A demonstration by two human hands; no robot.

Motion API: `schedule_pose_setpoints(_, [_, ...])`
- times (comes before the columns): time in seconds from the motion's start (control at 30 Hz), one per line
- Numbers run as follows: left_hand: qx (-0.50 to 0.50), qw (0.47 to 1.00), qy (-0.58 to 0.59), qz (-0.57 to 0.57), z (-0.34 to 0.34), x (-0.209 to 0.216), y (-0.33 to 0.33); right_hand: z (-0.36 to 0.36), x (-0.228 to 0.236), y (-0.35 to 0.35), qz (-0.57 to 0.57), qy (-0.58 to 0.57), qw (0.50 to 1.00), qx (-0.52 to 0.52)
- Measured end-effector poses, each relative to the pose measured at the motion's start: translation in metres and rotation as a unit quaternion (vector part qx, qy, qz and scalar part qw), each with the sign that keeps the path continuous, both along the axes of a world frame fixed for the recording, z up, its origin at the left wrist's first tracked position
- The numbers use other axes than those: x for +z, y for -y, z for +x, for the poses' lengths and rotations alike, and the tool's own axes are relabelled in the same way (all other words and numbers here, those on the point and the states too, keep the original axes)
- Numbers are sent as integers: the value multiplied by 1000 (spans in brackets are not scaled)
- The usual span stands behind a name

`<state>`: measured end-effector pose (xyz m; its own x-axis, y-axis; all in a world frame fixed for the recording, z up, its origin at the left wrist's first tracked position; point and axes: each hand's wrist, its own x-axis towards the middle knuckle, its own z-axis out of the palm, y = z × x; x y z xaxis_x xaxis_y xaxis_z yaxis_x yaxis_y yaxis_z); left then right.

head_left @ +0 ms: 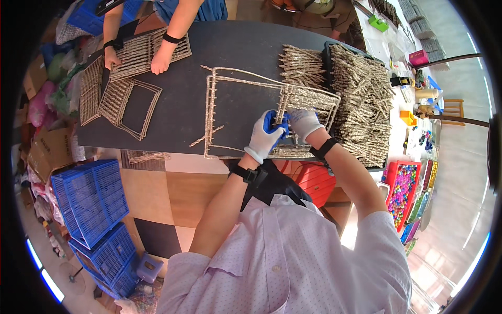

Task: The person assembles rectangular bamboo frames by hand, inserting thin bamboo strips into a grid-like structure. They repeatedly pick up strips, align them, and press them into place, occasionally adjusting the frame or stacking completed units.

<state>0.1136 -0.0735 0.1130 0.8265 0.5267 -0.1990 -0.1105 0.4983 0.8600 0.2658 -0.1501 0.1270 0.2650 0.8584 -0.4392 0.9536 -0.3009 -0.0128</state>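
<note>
A large rectangular frame of twisted, twig-like brown strands point(210, 99) lies on the dark table in front of me, its right part filled with close-set strands. My left hand point(265, 134), in a white glove with blue fingers, is closed around an upright bar point(283, 99) of that frame. Close beside it on the right, my right hand point(305, 124), gloved the same way, is bent in toward the same bar. Its fingertips are hidden, so what they pinch cannot be made out. A loose short twisted strand point(206, 136) lies across the frame's left side.
At the right, a black tray point(328, 65) holds heaped twisted strands point(362, 104); another bundle point(301, 65) lies beside it. Across the table, another person's hands point(161, 62) hold a woven panel point(137, 55). Blue crates point(91, 201) stand lower left, a red stool point(316, 184) under the table.
</note>
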Motion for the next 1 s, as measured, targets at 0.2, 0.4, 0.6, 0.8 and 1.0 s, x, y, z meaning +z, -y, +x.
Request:
schedule_pose_setpoints(0.2, [44, 998, -22, 40, -9, 14, -37, -15, 14, -7, 113, -138, 983, -30])
schedule_pose_setpoints(0.4, [35, 994, -55, 82, -13, 31, -65, -10, 47, -21, -14, -391, 917, -76])
schedule_pose_setpoints(0.6, [-28, 977, -32, 207, -10, 68, -78, -29, 53, -51, -88, -392, 915, 44])
schedule_pose_setpoints(0.8, [65, 978, -135, 146, -11, 78, -100, -57, 49, -53, 50, -252, 966, 40])
schedule_pose_setpoints(1.0, [143, 973, -163, 80, -28, 58, -121, -78, 49, -59, 124, -121, 979, 108])
